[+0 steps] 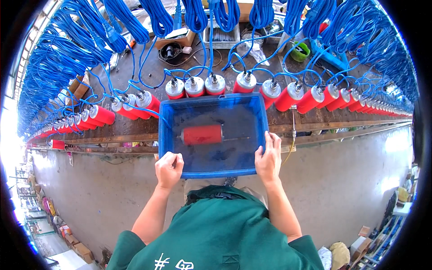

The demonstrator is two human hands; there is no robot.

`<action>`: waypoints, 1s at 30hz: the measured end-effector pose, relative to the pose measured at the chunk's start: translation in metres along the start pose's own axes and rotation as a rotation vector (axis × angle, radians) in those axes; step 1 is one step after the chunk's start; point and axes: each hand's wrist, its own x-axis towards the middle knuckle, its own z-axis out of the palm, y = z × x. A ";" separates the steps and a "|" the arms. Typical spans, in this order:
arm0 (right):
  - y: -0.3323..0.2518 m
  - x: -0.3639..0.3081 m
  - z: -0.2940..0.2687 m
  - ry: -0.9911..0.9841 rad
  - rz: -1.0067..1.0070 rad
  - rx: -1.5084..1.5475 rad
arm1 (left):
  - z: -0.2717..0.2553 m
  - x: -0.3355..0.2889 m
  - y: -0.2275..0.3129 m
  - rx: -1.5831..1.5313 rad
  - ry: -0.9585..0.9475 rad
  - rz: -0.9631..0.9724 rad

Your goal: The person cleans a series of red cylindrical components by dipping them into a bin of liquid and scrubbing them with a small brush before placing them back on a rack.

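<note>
A rectangular blue plastic tub (220, 173) sits in front of me at the bench edge, holding what looks like clear water. Inside it a red cylinder (202, 134) with metal ends lies on its side, and a thin rod points right from it. A blue cable (163, 119) runs over the tub's left wall. My left hand (169, 170) is closed at the near left corner, its fingers curled at the rim and partly hidden. Over the right wall my right hand (268, 158) grips the rim, with its thumb on the inner side and fingers along the edge.
Red cylinders (288, 96) with metal caps line the brown bench (148, 54) on both sides. Coiled blue cables (157, 18) hang above them. Behind the tub are a black bowl (171, 51), a green cup (299, 51) and a grey tray (222, 38). A thin hose (293, 130) hangs at the right.
</note>
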 end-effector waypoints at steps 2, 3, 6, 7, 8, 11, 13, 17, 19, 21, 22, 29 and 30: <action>-0.001 0.000 0.000 -0.003 0.003 0.003 | 0.000 -0.001 -0.001 0.001 0.000 -0.005; 0.000 0.000 0.000 -0.003 0.002 0.000 | 0.000 0.000 0.001 -0.007 -0.001 -0.005; 0.002 0.000 0.000 -0.001 0.001 -0.006 | 0.000 0.001 0.001 -0.010 -0.006 -0.005; 0.002 0.001 0.000 0.000 -0.002 -0.009 | 0.000 0.001 0.001 -0.006 -0.007 -0.006; 0.001 0.001 0.000 0.001 -0.002 -0.009 | 0.000 0.001 0.001 -0.007 -0.006 -0.005; 0.001 0.000 0.000 0.003 -0.004 -0.011 | 0.000 0.002 0.003 -0.015 0.001 0.010; 0.001 0.000 0.000 0.005 -0.004 0.007 | -0.002 0.003 0.008 -0.017 -0.015 -0.031; 0.003 0.001 0.001 0.013 -0.012 -0.010 | -0.001 0.003 0.008 -0.012 -0.014 -0.021; 0.002 0.000 0.001 0.009 -0.012 -0.001 | -0.001 0.003 0.009 -0.008 -0.012 -0.016; 0.002 0.000 0.000 0.009 -0.012 -0.003 | -0.002 0.004 0.010 -0.010 -0.013 -0.019; 0.002 0.000 0.000 0.009 -0.015 -0.004 | -0.002 0.004 0.011 -0.011 -0.012 -0.023; 0.003 0.000 0.000 0.003 0.007 0.012 | -0.001 0.002 0.003 0.012 -0.013 0.002; 0.003 0.000 0.001 0.004 0.002 0.010 | 0.000 0.002 0.002 0.016 -0.011 0.008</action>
